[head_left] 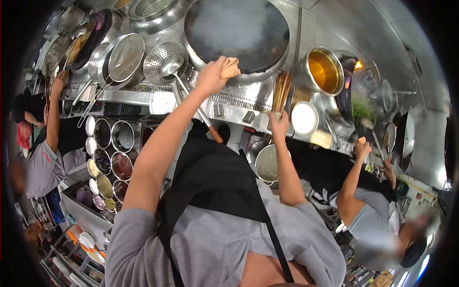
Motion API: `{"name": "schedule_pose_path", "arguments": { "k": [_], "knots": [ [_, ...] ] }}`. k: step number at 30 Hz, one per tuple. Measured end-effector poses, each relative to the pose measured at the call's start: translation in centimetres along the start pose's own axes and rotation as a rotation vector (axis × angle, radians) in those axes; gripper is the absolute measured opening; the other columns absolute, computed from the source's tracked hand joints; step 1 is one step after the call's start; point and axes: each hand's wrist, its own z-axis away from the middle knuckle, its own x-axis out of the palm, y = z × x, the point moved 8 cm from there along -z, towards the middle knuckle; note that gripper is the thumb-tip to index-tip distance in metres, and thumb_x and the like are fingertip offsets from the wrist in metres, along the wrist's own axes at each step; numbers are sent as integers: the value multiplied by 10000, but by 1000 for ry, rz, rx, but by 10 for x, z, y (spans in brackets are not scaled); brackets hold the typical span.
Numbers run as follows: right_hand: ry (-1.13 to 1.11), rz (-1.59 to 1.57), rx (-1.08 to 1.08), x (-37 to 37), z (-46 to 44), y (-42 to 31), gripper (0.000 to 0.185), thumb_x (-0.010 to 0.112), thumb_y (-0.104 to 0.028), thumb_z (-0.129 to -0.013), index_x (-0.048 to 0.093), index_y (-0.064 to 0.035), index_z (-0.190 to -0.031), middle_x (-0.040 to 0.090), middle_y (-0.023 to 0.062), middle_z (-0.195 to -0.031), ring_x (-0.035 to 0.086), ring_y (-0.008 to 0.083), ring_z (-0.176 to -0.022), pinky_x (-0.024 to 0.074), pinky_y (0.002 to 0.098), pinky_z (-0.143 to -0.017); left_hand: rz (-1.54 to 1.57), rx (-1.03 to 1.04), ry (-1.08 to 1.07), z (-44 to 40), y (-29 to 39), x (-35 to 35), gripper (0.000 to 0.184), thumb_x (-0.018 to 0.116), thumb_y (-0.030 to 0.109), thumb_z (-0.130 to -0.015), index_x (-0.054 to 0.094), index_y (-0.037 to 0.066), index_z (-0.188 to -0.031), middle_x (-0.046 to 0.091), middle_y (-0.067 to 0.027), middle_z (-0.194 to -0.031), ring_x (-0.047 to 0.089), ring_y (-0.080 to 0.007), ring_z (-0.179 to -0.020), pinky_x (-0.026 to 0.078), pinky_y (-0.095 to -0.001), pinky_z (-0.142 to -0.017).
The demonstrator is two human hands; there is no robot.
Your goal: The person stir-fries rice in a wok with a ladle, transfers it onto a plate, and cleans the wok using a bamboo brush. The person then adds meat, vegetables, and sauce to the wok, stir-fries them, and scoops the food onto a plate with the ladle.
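A large dark wok [236,36] sits on the range in front of me, with steam over its inside. My left hand [213,76] is closed around a folded tan cloth [230,68] at the wok's near left rim; any wok handle under the cloth is hidden. My right hand [278,125] grips the lower end of a bamboo wok brush [281,93], bristles upward, just outside the wok's near right edge. Beside my left forearm, a ladle [171,67] rests over a perforated strainer [154,58], its wooden handle reaching past the counter's front edge.
A metal pot of amber liquid [325,71] and a white tub [304,118] stand right of the brush. Farther right, a co-worker's hand [362,147] is near a wok of greens [362,109] and a flame. Ingredient pots [123,135] line the left. Another co-worker [56,160] stands far left.
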Motion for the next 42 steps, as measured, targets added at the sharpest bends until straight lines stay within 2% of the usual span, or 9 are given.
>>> {"name": "schedule_pose_path", "arguments": {
  "k": [10, 13, 19, 22, 26, 33, 35, 38, 42],
  "knots": [
    [617, -92, -654, -30, -230, -251, 601, 696, -310, -934, 434, -46, -1407, 625, 184, -1080, 658, 274, -889, 562, 328, -599, 213, 64, 54, 11, -18, -6, 375, 680, 217, -837, 540, 138, -1177, 658, -141, -1009, 622, -364, -1014, 481, -477, -830],
    [-318, -430, 351, 54, -272, -207, 684, 706, -324, -909, 393, -79, -1465, 627, 215, -1132, 690, 311, -876, 577, 364, -596, 239, 11, 52, 11, -20, -10, 379, 682, 217, -839, 542, 148, -1184, 658, -126, -1031, 627, -351, -1028, 489, -467, -835],
    [-735, 381, -279, 32, -175, -275, 778, 728, -382, -854, 401, -138, -1517, 683, 126, -1126, 681, 234, -780, 554, 389, -542, 250, 13, 57, 12, -24, -11, 391, 694, 157, -826, 541, 159, -1186, 647, -114, -1086, 625, -345, -1054, 501, -455, -860],
    [-1027, 568, 139, 7, -191, -241, 735, 733, -395, -846, 474, -136, -1483, 704, 100, -1098, 678, 215, -780, 548, 371, -560, 242, 28, 64, 15, -24, -12, 394, 698, 158, -823, 542, 153, -1184, 645, -108, -1112, 620, -335, -1079, 505, -456, -867],
    [94, 1034, -533, -25, -284, -278, 710, 731, -395, -846, 490, -179, -1479, 727, 79, -1070, 681, 227, -771, 552, 346, -566, 232, 22, 31, 12, -22, -13, 388, 699, 162, -822, 548, 135, -1178, 644, -111, -1130, 613, -331, -1099, 506, -452, -873],
    [-926, 439, -202, 52, -173, -288, 683, 705, -389, -866, 480, -188, -1479, 700, 127, -1150, 681, 237, -806, 556, 358, -572, 255, 45, 116, 13, -26, -13, 364, 679, 142, -823, 572, 127, -1171, 644, -106, -1155, 604, -327, -1123, 503, -444, -885],
    [-865, 491, 152, 41, -215, -248, 684, 702, -396, -871, 477, -189, -1483, 702, 125, -1114, 677, 229, -746, 550, 357, -555, 268, 57, 98, 15, -23, -14, 372, 680, 131, -817, 570, 125, -1173, 642, -104, -1155, 603, -329, -1123, 503, -443, -886],
    [107, 892, -653, 16, -290, -257, 694, 706, -405, -874, 467, -208, -1496, 697, 89, -1056, 645, 182, -613, 518, 326, -495, 265, 71, 101, 15, -22, -16, 385, 683, 115, -806, 567, 124, -1173, 637, -103, -1164, 599, -331, -1128, 503, -440, -890],
    [-578, 379, -239, 24, -206, -306, 705, 708, -396, -873, 457, -202, -1502, 696, 98, -970, 637, 164, -596, 501, 311, -470, 261, 66, 95, 16, -25, -12, 400, 690, 100, -792, 564, 121, -1172, 627, -102, -1185, 595, -330, -1139, 502, -438, -897]
  ]
}}
